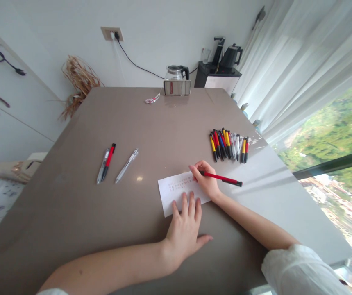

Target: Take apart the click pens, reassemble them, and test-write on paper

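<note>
A sheet of white paper (167,196) with several short lines of small handwriting lies on the brown table (145,229). My left hand (185,225) rests flat on its lower edge, fingers spread and thumb out to the right on the tabletop. Over the paper's upper right, my right hand (205,180) grips a red pen (221,177) with black ends. The pen slants, its rear end pointing right; its writing tip is hidden by my fingers. Some of the writing lies beneath or beside my right hand.
Right of the paper lies a row of several pens (225,144). On the left are a red-and-black pen (109,160), a clear pen (102,167) and another clear pen (126,166). A phone (177,87) leans before a glass pot (173,73) at the far edge.
</note>
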Motion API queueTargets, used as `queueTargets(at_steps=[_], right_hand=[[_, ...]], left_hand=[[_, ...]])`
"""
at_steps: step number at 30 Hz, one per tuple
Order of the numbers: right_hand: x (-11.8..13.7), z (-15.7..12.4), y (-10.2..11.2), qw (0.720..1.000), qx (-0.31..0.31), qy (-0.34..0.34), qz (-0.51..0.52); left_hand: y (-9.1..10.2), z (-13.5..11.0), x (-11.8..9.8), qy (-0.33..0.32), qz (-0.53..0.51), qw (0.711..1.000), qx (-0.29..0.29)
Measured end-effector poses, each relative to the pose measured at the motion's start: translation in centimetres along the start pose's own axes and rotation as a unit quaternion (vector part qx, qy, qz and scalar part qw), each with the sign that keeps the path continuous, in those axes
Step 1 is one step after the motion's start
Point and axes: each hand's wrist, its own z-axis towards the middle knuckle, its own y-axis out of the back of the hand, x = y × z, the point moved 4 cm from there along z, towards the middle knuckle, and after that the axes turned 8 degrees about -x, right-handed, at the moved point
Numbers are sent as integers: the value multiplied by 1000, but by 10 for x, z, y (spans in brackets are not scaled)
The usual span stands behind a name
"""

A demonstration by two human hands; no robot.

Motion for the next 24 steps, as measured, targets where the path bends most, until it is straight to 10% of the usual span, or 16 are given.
queueTargets(at_steps=[15, 24], right_hand=[[46, 15, 31, 984, -82, 149, 58], [55, 9, 27, 983, -30, 184, 0]], left_hand=[[3, 0, 0, 0, 13, 1000, -16], [3, 0, 0, 4, 15, 1000, -16]])
